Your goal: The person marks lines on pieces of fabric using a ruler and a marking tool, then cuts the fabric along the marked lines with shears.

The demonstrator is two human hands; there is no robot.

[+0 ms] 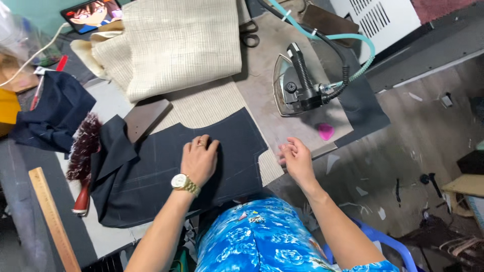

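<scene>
Navy cloth panel (166,171) lengthwise left-right across table.

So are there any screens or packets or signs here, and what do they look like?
Screen: top left corner of the table, a flat dark-framed rectangle lying tilted, showing a bright cartoon picture.
Clear plastic bag: far left edge, crinkly and see-through.
No signs or labels can be made out.

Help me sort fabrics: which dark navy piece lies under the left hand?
The flat navy panel with chalk lines, pressed by the left hand; the other navy piece lies bunched at the far left.
</scene>
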